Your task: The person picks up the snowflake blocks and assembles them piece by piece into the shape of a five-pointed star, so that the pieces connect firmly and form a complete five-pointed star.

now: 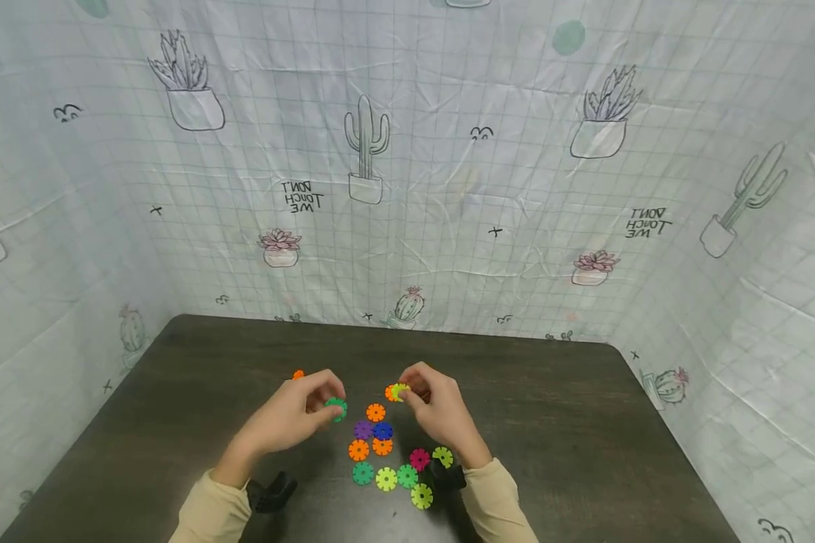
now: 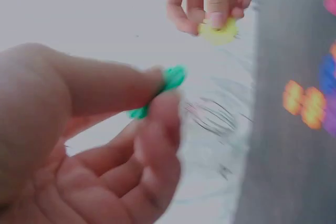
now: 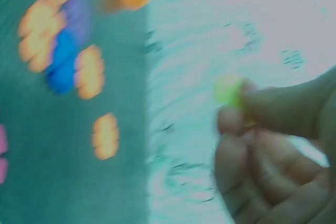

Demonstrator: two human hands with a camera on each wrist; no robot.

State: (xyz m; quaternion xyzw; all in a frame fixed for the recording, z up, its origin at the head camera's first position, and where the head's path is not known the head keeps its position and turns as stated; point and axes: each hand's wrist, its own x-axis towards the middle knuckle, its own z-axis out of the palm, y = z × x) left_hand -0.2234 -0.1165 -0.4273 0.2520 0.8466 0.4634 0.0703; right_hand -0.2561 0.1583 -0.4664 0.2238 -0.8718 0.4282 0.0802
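Note:
Between thumb and fingers, my left hand [image 1: 292,415] pinches a green notched plastic disc [image 2: 175,77], tilted almost edge-on in the left wrist view. My right hand [image 1: 441,411] pinches a yellow notched disc [image 3: 227,90] at its rim. Both hands are raised over the dark table, apart, with the two discs facing each other across a gap. In the head view an orange disc [image 1: 389,392] shows just beside the yellow one. Below and between the hands lie a single orange disc [image 1: 376,412], a purple disc [image 1: 363,430] and a blue disc [image 1: 382,431].
More notched discs lie nearer the front of the dark table [image 1: 550,422]: a green one [image 1: 363,473], a yellow-green one [image 1: 386,479] and a magenta one [image 1: 419,459] among several. Another orange piece [image 1: 299,374] is behind my left hand. A patterned cloth [image 1: 421,166] encloses the back and sides.

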